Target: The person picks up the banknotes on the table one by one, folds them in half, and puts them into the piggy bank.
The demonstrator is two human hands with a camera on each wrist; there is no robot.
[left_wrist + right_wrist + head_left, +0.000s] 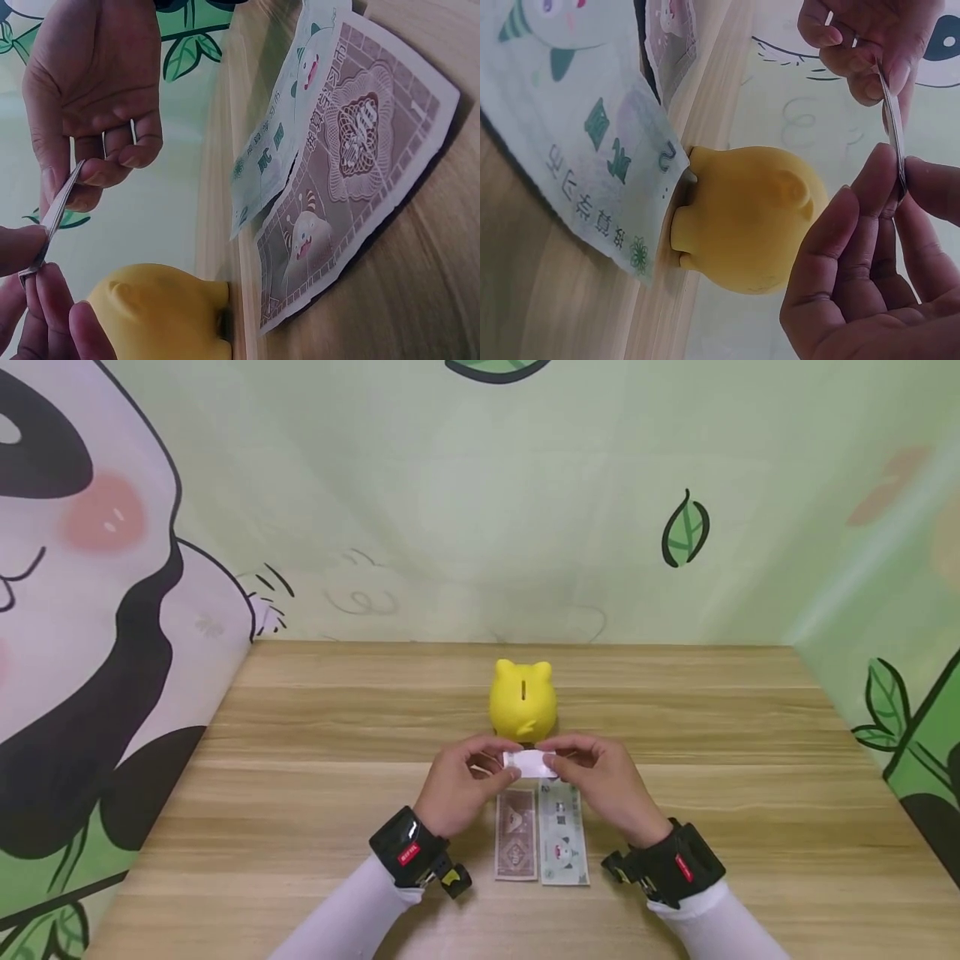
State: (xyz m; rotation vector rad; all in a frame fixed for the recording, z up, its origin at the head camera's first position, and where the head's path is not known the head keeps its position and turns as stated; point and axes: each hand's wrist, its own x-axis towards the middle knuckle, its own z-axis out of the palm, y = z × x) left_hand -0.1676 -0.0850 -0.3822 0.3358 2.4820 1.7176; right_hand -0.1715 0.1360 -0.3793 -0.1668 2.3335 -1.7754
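A small folded piece of white paper point(532, 764) is stretched between both hands, held just above the table. My left hand point(462, 782) pinches its left end between thumb and fingers. The right end is pinched by my right hand point(606, 783) in the same way. Seen edge-on in the right wrist view, the paper point(893, 127) is a thin layered strip. Right behind the hands stands a yellow piggy bank point(522, 702), its dark slot on top. Below the hands lie a brown play banknote point(516, 843) and a green play banknote point(564, 847), side by side.
The wooden table point(315, 760) runs back to a green cloth backdrop point(465, 510) printed with leaves. A large printed panda point(67, 635) fills the left side. Each wrist wears a black strap with a camera.
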